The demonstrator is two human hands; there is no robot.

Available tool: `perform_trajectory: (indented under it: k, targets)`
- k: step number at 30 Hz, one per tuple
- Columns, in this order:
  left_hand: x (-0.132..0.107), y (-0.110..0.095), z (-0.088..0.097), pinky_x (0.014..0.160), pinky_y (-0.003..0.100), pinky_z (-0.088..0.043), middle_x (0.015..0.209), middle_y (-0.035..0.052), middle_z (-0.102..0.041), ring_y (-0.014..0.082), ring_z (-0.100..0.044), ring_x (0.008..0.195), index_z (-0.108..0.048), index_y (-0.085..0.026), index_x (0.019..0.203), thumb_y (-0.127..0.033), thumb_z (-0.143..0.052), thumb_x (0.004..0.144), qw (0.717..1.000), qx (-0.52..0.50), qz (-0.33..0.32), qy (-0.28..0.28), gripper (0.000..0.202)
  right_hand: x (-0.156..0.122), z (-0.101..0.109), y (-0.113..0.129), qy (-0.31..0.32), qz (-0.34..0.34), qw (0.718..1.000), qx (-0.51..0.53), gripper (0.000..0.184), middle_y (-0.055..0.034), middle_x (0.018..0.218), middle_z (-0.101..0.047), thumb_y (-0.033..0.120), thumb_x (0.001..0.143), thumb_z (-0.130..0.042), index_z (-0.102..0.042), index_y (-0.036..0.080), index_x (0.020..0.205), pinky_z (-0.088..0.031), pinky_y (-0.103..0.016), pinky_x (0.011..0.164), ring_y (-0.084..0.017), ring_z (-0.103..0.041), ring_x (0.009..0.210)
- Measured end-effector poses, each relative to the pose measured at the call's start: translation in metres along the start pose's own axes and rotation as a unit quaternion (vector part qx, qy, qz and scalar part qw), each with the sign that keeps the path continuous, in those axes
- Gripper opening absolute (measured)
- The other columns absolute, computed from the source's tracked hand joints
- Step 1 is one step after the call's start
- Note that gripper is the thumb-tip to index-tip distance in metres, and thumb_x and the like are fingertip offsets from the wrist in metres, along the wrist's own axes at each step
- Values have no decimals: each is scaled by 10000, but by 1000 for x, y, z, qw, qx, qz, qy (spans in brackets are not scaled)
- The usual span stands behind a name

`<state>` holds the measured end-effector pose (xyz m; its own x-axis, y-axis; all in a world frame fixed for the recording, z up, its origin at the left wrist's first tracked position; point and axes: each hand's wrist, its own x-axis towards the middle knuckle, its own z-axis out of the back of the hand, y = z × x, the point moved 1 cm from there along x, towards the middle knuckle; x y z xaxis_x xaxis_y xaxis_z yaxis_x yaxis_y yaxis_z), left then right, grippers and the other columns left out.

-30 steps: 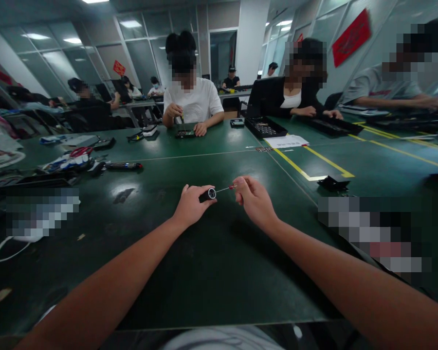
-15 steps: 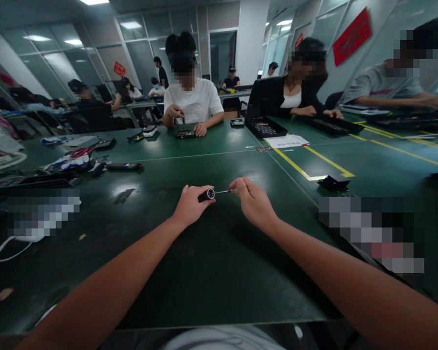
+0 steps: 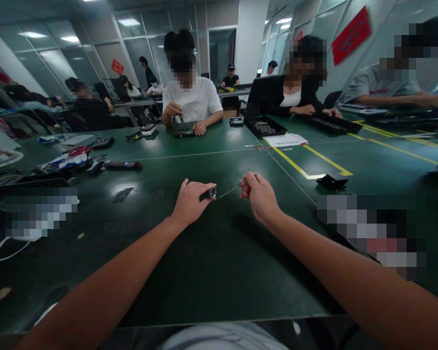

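Observation:
My left hand [image 3: 190,201] is closed round a small black cylinder [image 3: 209,193] with a shiny ring at its open end, held just above the green table [image 3: 211,253]. My right hand [image 3: 260,195] pinches the red-tipped end of a thin metal rod [image 3: 229,191]. The rod slants down to the left, its tip right at the cylinder's open end. Whether the tip is inside the opening I cannot tell.
A black block [image 3: 332,182] lies to the right near yellow floor-style tape lines [image 3: 295,166]. Tools, a pen-like driver [image 3: 123,165] and clutter sit at the left. Across the table a person in white [image 3: 191,99] and another in black [image 3: 288,95] work over black trays [image 3: 264,126].
My right hand has lifted and drawn slightly right, tilting the rod so it now slants down toward the cylinder. My left hand has stayed almost in place.

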<state>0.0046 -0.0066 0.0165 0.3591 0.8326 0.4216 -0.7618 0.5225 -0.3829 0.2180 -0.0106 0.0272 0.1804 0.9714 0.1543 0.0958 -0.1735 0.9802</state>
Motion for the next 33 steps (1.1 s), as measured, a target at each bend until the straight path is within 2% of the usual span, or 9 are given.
perform_trajectory:
  k: [2, 4, 11, 16, 28, 33]
  targets:
    - [1, 3, -1, 1183, 634, -228, 1144, 35, -712, 266, -600, 1139, -651, -317, 1270, -340, -666, 912, 1000, 6, 26, 13, 359, 3, 2, -3, -23, 5, 1000, -11, 271, 40, 626, -523, 477, 914, -545, -540, 231, 801, -453, -290, 546, -122, -485, 529]
    - [1, 6, -1, 1173, 643, -238, 1124, 34, -715, 272, -602, 1127, -653, -314, 1266, -351, -681, 902, 999, 7, 44, 24, 367, 4, 2, -6, -19, 8, 1000, -23, 267, 36, 649, -543, 484, 908, -559, -553, 230, 826, -460, -288, 557, -123, -502, 550]
    - [2, 5, -1, 1170, 643, -226, 1105, 38, -715, 269, -599, 1107, -654, -310, 1261, -358, -682, 902, 999, 5, 38, 19, 363, -4, -2, -5, 25, 66, 996, -63, 276, 0, 796, -627, 499, 935, -527, -566, 226, 947, -515, -323, 667, -148, -591, 691]
    - [0, 2, 1, 1174, 640, -222, 1097, 36, -715, 269, -601, 1098, -661, -313, 1248, -358, -689, 895, 999, 4, 38, 5, 357, -9, -2, -1, 51, 124, 981, -137, 243, -4, 794, -640, 454, 969, -496, -566, 221, 966, -505, -347, 713, -158, -607, 699]
    - [1, -2, 2, 1183, 630, -206, 1109, 29, -717, 257, -604, 1104, -674, -318, 1219, -317, -707, 882, 999, 4, 34, -5, 338, -16, -4, 6, 83, 149, 974, -146, 189, -10, 810, -668, 405, 968, -513, -569, 224, 966, -501, -342, 729, -162, -629, 730]
    - [1, -1, 3, 1182, 632, -213, 1122, 26, -718, 259, -601, 1108, -677, -319, 1213, -315, -707, 881, 999, 10, 31, -12, 334, -20, -5, 11, 87, 155, 966, -187, 180, -22, 820, -691, 394, 956, -536, -594, 225, 978, -495, -338, 717, -176, -648, 743]
